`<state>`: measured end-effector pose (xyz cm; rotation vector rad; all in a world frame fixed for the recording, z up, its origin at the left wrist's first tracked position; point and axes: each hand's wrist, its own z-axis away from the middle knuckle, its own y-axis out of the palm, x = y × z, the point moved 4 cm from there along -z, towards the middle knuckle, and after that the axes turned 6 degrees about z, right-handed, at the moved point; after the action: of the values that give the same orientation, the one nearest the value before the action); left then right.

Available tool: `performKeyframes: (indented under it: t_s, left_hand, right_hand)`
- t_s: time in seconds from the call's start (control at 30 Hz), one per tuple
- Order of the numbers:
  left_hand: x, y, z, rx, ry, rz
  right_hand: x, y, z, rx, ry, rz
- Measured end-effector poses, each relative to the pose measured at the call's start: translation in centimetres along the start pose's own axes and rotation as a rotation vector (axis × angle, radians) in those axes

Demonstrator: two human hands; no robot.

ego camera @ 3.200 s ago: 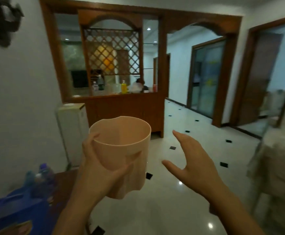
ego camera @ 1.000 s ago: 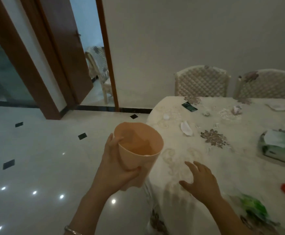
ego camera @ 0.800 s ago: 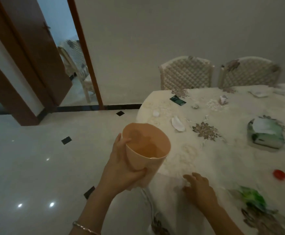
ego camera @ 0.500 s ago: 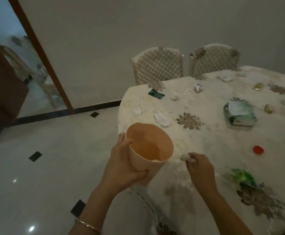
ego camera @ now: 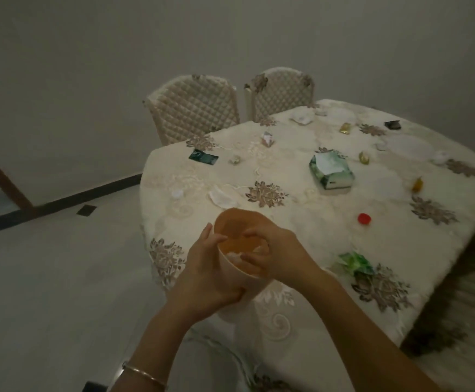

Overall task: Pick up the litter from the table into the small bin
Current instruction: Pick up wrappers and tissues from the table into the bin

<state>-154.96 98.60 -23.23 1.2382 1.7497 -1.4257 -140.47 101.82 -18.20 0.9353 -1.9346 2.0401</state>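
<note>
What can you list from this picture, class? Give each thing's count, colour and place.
small bin: one, peach, held over the near table edge
table: one, cream floral cloth
tissue pack: one, green and white, mid table
bottle cap: one, red, right of bin
green wrapper: one, crumpled, near right edge
dark card: one, far left
gold wrappers: several, far right
chairs: two, cream quilted, behind table
left hand: grips bin's wall
right hand: fingers over bin's mouth

Dimly lit room with a plain grey wall (ego camera: 89, 66), pale glossy tiled floor (ego camera: 47, 278), and two quilted cream chairs (ego camera: 194, 108) against a cloth-covered table (ego camera: 329, 250).
</note>
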Motion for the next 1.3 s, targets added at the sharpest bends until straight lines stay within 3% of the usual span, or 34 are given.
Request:
performKeyframes:
  t_s: [0.07,0.13,0.23,0.3,0.47,0.63,0.73,0.87,1.07,1.2,1.3]
  left_hand:
    - [0.2,0.4,-0.3,0.023,0.008,-0.022]
    - [0.0,0.8,-0.7,0.039,0.033,-0.006]
    - [-0.4,1.6,-1.7,0.057,0.054,0.021]
    - [-0.8,2.6,-2.4,0.080,0.074,0.048]
    - [-1.9,5.6,-4.1,0.100,0.081,0.021]
    - [-2.1,7.9,-5.6,0.131,0.086,0.003]
    - [-2.2,8.4,-6.0,0.129,0.106,-0.003]
    - [-2.4,8.5,-6.1,0.104,0.075,-0.028]
    - [-2.1,8.6,-6.2,0.107,0.064,-0.013]
    - [-1.6,8.5,-6.2,0.103,0.060,0.015]
    - [-1.4,8.1,-6.1,0.081,0.072,0.039]
  right_hand:
    - [-0.5,-0.8,0.6,-0.071,-0.011,0.033]
    - [-1.5,-2.3,1.4,-0.251,0.017,-0.044]
    - [-4.6,-4.5,3.0,-0.523,0.107,-0.142]
    - [-7.8,-5.2,4.1,-0.586,0.214,-0.114]
    - [-18.3,-4.3,5.8,-0.464,0.565,0.055]
    - [-24.3,-1.5,6.4,-0.082,0.692,0.141]
    - [-25.2,0.0,6.2,-0.070,0.643,0.186]
    - [-25.7,0.6,6.3,-0.228,0.600,0.224]
    - [-23.6,-3.5,5.7,-0.538,0.596,-0.007]
    - [-18.2,-8.7,3.7,-0.732,0.410,-0.392]
    - [-13.2,-10.2,1.6,-0.610,0.169,-0.460]
